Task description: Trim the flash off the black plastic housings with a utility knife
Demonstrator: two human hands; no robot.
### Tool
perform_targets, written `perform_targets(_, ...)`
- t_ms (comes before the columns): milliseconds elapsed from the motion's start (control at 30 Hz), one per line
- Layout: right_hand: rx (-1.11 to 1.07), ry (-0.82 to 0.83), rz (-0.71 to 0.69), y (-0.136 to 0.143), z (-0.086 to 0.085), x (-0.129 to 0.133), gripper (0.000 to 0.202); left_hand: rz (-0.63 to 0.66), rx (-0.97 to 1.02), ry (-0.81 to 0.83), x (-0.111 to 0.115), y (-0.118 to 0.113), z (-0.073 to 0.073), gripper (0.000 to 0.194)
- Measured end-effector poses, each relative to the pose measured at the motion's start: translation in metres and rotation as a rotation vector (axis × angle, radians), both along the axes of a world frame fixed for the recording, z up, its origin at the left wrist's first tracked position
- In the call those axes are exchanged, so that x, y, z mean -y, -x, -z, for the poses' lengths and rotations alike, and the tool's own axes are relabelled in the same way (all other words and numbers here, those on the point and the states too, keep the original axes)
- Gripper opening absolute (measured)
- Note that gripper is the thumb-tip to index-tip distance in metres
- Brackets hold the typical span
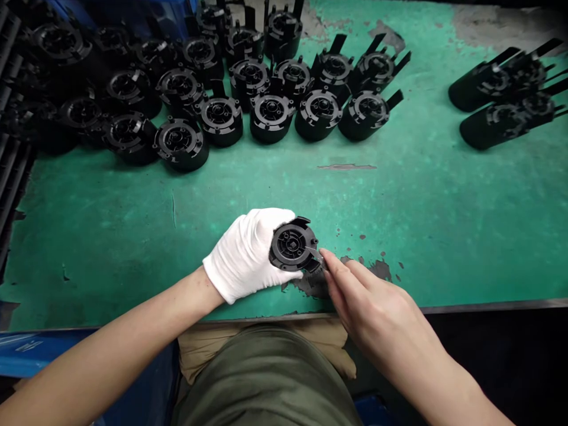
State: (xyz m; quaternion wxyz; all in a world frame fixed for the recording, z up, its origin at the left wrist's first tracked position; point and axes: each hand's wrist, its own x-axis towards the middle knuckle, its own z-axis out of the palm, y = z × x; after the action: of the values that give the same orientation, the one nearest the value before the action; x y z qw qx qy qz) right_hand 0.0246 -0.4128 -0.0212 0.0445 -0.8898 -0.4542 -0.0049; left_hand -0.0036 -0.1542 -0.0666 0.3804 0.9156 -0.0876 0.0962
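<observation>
Work centred on a black part (pixel 293 245), held just above the near side of a green bench (pixel 222 189). The white-gloved left hand (pixel 251 254) was wrapped around the part's left side, leaving its ribbed round face turned up and its right side exposed, apparently to keep it steady yet within reach. The ungloved right hand (pixel 370 302) pinched a thin tool (pixel 316 255) in its fingertips, the tip at that exposed side; whether it touched could not be told. Similar cylinders (pixel 270 115) stood in close rows at the back left, faces up, probably packed together to save space, with a smaller cluster (pixel 488 121) well apart at far right. A broad green band ran between the front row and the hands, seemingly enough for turning or lifting the part. Nearer the body, room looked tighter: the front edge (pixel 488 306) passed just below the hands, both forearms (pixel 110 343) crossed it, and green clothing (pixel 266 378) sat close by.
</observation>
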Motion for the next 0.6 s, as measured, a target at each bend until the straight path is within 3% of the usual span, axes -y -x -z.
perform_targets(300, 0.076, 0.116, -0.032, 0.006, -0.017, -0.007, 0.051, -0.023, -0.013, 0.005, 0.001, 0.0, -0.001, 0.06)
perform_targets(600, 0.065, 0.074, 0.007, 0.006, -0.006, -0.001, 0.045, -0.01, -0.025, 0.009, 0.0, 0.0, -0.001, 0.057)
